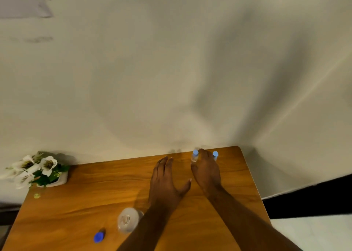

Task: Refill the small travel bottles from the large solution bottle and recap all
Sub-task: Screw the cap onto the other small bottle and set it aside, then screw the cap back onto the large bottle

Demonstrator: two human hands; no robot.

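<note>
2 small travel bottles stood at the far edge of the wooden table [95,184], close to the wall: the left travel bottle [195,156] and the right travel bottle [215,154], each with a pale blue cap on. Set back there, they seemed parked clear of the working space nearer the person. The large solution bottle [128,220] stood upright near the front edge, its mouth open, and its blue cap [98,237] lay on the table just beside it — probably put down within reach for recapping. With the small bottles capped and the large one still open, the large cap looked like the step left.

The right hand [206,171] reached forward between the 2 small bottles, fingers fairly straight; it appeared to touch or nearly touch the left one, but whether it gripped anything could not be told. The left hand [165,182] hovered flat over the table, fingers straight and thumb spread out to the side, holding nothing. Both forearms ran in from the near edge.

A pot of white flowers [38,171] sat at the table's far left corner.
</note>
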